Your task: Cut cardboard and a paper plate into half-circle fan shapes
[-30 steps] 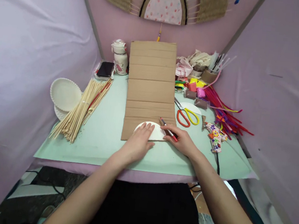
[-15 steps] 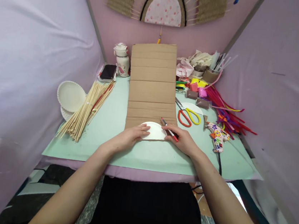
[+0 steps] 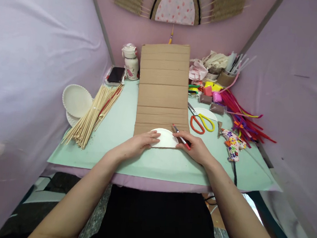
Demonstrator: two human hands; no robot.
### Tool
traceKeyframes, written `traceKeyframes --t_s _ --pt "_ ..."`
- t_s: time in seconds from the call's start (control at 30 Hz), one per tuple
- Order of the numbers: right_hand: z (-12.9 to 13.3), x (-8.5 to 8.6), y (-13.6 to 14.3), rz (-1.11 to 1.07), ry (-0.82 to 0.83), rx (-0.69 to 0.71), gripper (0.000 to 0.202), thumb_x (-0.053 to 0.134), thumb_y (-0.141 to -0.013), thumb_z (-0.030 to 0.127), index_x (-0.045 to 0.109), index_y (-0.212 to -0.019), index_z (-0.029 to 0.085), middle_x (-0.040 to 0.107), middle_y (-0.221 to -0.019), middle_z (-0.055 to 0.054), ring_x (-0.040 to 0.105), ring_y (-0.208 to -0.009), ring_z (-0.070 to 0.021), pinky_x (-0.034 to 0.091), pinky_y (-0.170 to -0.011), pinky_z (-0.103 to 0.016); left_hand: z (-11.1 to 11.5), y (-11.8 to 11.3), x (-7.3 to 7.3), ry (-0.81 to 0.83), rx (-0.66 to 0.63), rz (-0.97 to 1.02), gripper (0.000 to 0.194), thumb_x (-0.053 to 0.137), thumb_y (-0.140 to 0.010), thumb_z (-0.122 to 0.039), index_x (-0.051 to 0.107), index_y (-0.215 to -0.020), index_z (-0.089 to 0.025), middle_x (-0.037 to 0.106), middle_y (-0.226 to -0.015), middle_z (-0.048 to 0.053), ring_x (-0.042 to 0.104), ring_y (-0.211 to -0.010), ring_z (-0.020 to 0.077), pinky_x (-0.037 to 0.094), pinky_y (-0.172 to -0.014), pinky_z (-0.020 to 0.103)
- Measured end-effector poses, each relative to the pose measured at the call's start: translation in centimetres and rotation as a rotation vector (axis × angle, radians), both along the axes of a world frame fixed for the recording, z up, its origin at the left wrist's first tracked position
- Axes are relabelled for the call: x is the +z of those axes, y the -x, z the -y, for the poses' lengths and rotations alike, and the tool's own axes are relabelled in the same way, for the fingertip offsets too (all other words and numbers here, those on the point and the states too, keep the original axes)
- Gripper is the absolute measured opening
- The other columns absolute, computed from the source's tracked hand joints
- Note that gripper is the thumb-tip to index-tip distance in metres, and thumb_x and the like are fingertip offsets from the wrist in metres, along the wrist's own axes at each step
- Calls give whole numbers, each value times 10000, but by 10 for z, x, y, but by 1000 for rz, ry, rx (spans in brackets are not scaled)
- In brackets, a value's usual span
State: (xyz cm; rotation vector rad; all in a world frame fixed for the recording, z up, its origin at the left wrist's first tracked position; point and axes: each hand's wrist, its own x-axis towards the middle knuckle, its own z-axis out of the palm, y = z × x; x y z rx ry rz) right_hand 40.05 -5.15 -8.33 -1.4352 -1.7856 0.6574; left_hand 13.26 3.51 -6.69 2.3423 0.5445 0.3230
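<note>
A white half-round paper piece (image 3: 165,139) lies on the near end of a ridged brown cardboard sheet (image 3: 161,96), its straight side along the near edge. My left hand (image 3: 143,142) rests on its left part, fingers stretched out flat. At the piece's right side, my right hand (image 3: 194,146) has a slim pencil (image 3: 179,131) between its fingers. The pencil slants, its red end up and to the left. Part of it is covered by the fingers. Thumb and fingertips of that hand also touch the white piece.
Scissors (image 3: 195,120) with red and yellow handles lie right of the cardboard. Beyond them are a flowered glue gun (image 3: 233,143) and red pipe cleaners (image 3: 246,123). Thin wooden sticks (image 3: 89,120) and white paper plates (image 3: 76,101) lie left. A bottle (image 3: 131,64) stands behind.
The whole view has shifted slightly. Both hands, the white piece and the pencil keep nearly the same places relative to the cardboard.
</note>
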Motion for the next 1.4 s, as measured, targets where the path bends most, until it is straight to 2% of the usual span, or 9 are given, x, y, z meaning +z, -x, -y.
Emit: traceKeyframes --t_s 0.23,0.47,0.77,0.87,1.0,1.13,1.27,1.4 --pt "0 -1 -1 1 5 6 331 668 -797 251 662 -1129 248 668 -1192 -56 632 -1065 -230 468 -932 -353 -11 1 9 48 -65 -58 440 435 -906 -142 574 -1309 -253 454 -1481 37 332 -1414 167 260 -1173 420" --pt "0 0 -1 -3 5 4 328 667 -800 283 661 -1128 267 669 -1195 -50 630 -1069 -243 474 -928 -370 -23 -1 18 66 -114 -112 506 395 -852 -59 584 -1297 -211 500 -1443 58 394 -1380 177 320 -1144 407" --pt "1 2 0 3 9 2 328 661 -805 291 661 -1132 264 675 -1182 -50 640 -1042 -240 484 -907 -369 -16 -3 20 31 -47 -143 587 361 -790 -8 569 -1300 -211 544 -1411 27 417 -1363 149 326 -1143 387" --pt "2 3 0 2 15 0 329 659 -804 288 660 -1132 267 675 -1181 -49 640 -1044 -242 484 -911 -375 -13 -5 22 9 -3 -143 568 365 -809 -29 558 -1310 -217 513 -1440 24 442 -1346 150 330 -1138 377" --pt "2 3 0 4 31 -13 333 669 -796 285 662 -1128 268 676 -1175 -43 644 -1031 -241 489 -902 -369 -6 -10 24 -54 61 -175 521 361 -853 -73 537 -1332 -179 424 -1505 70 406 -1371 169 308 -1141 362" --pt "2 3 1 -5 20 -4 330 669 -795 280 664 -1125 268 677 -1178 -46 639 -1048 -244 482 -915 -374 10 -22 22 -113 159 -201 458 360 -937 -197 486 -1376 -156 430 -1498 110 398 -1379 208 305 -1140 391" --pt "2 3 1 -4 22 -10 329 661 -797 279 663 -1125 262 682 -1150 -49 648 -1001 -233 495 -887 -366 30 -39 18 -198 245 -270 464 385 -958 -246 434 -1407 -143 419 -1498 157 386 -1384 259 336 -1117 434" --pt "1 2 1 -5 12 -10 324 660 -796 288 663 -1119 259 681 -1137 -52 648 -988 -233 496 -890 -371 51 -54 10 -334 322 -371 543 494 -935 -346 416 -1415 -104 370 -1504 232 314 -1414 334 255 -1144 511"
